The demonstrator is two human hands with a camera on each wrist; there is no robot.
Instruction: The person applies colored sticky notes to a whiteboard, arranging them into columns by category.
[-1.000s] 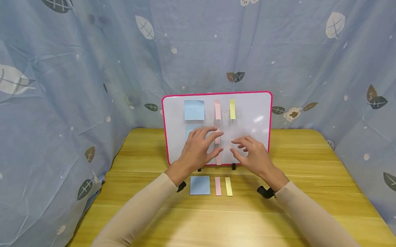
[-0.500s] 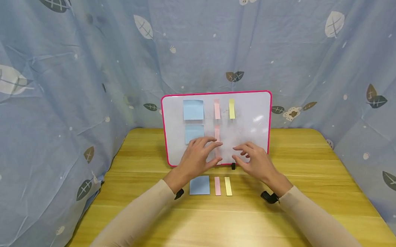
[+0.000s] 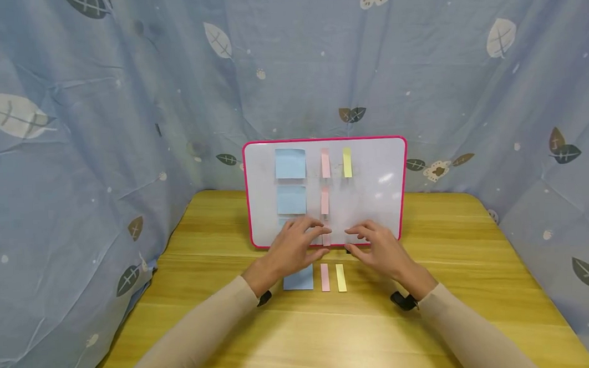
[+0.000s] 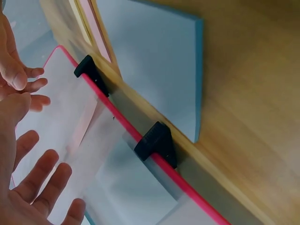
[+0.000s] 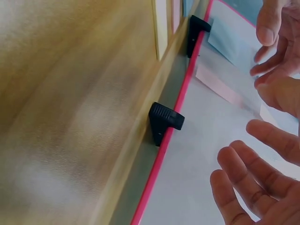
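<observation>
My left hand [image 3: 294,245] hovers before the lower part of a pink-framed whiteboard [image 3: 375,202], its fingers loosely bent around nothing. Facing it, my right hand [image 3: 381,247] is likewise bare, thumb and fingers apart; a gap separates the two hands. Stuck to the board are an upper blue sticky note [image 3: 290,163], a second blue note [image 3: 291,199] and a third mostly behind my left hand. Three pink strips run in a column, the lowest strip [image 3: 326,239] close to my left fingertips. A single yellow strip [image 3: 347,162] is at top right of them.
On the wooden table [image 3: 332,332], in front of the board, lie a blue note pad [image 3: 298,281], a pink strip pad [image 3: 325,277] and a yellow strip pad [image 3: 341,278]. Black clips [image 5: 164,119] support the board's lower edge. A patterned curtain [image 3: 288,67] surrounds the table.
Both hands have moved down along the board, the left one uncovering the second blue note and the middle pink strip. The left hand now overlaps the top of the blue pad in the head view.
</observation>
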